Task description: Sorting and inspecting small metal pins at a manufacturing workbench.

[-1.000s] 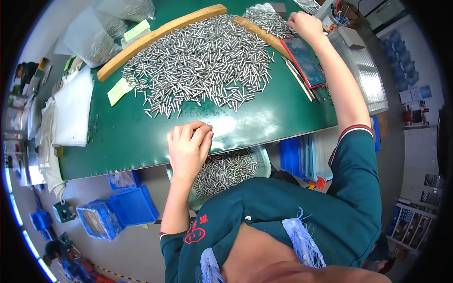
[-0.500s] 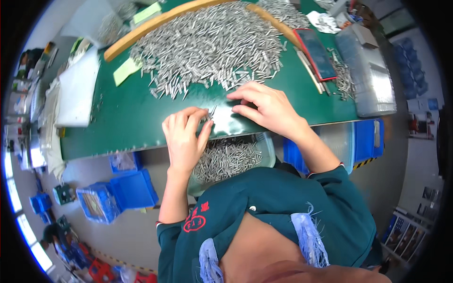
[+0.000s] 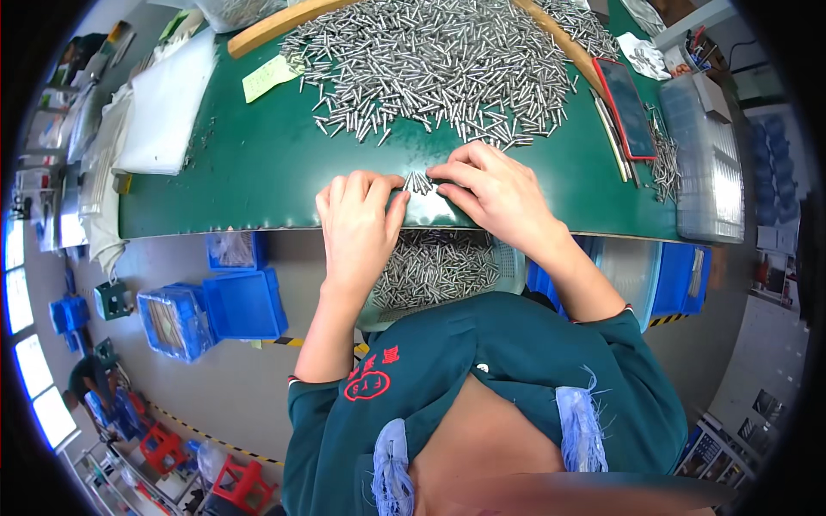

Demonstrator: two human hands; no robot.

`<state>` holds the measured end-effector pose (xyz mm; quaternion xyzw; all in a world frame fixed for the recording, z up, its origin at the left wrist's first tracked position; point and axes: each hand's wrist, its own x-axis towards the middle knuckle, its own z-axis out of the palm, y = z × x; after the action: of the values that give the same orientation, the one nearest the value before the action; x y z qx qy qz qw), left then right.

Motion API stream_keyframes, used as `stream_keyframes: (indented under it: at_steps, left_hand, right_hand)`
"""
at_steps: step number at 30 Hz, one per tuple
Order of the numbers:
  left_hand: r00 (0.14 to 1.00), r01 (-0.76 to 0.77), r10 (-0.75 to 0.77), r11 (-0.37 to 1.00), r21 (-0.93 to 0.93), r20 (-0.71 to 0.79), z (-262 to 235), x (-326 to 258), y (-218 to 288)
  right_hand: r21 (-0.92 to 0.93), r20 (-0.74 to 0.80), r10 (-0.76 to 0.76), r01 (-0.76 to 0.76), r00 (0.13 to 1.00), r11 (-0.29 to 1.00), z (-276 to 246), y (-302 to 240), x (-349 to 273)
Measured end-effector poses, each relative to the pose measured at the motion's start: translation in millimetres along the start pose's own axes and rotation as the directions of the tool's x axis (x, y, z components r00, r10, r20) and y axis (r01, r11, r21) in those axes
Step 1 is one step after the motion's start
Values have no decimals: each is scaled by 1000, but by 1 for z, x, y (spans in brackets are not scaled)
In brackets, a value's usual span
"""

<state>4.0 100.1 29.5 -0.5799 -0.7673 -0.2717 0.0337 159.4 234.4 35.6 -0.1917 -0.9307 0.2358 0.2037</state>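
Hands: left hand [image 3: 360, 219] and right hand [image 3: 503, 193] are apart from each other, facing across a small gap, over the near part of the table [image 3: 267, 189]. Small bunch of pins [image 3: 418, 183] sits in that gap, right of the left fingertips and left of the right fingertips. Both sets of fingertips are right at its sides. Can't tell whether either hand is actually pinching pins or only resting against them; fingers hide the contact.

Key relation: bunch runs roughly near-far, slightly fanned, so its long axis cuts across the line joining the two hands. Neither hand is clearly nearer; call it even. Left hand comes in from near left, right hand from near right, both palms down-ish.

Big pile of pins [image 3: 439, 69] is on the far side of the bunch, well apart from it, pins lying at mixed angles. Its near fringe is close to the far side of the right hand. Tray [image 3: 514, 268] of loose pins is nearer the body, below the near table edge, under the gap between the hands. Phone [image 3: 625, 107] and thin sticks [image 3: 612, 140] lie to the right, well apart from the right hand.
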Motion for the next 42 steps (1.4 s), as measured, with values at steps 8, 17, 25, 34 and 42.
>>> stream_keyframes:
  at_steps: [8, 17, 25, 34, 42]
  left_hand:
    - [1000, -12, 12, 1000, -19, 25, 3, 0, 5]
    - [997, 38, -30, 994, 106, -76, 11, 37, -10]
    - [997, -49, 44, 993, 106, 57, 15, 35, -7]
    - [993, -113, 114, 993, -29, 16, 14, 46, 1]
    - [984, -161, 155, 984, 74, 87, 26, 61, -5]
  right_hand:
    - [18, 43, 9, -10, 999, 1000, -1, -3, 0]
    - [-48, -59, -90, 88, 994, 995, 8, -7, 5]
    - [-104, -69, -73, 66, 995, 992, 6, -1, -4]
    - [-56, -89, -7, 2, 996, 998, 4, -4, -11]
    - [-59, -174, -33, 23, 984, 998, 14, 0, -11]
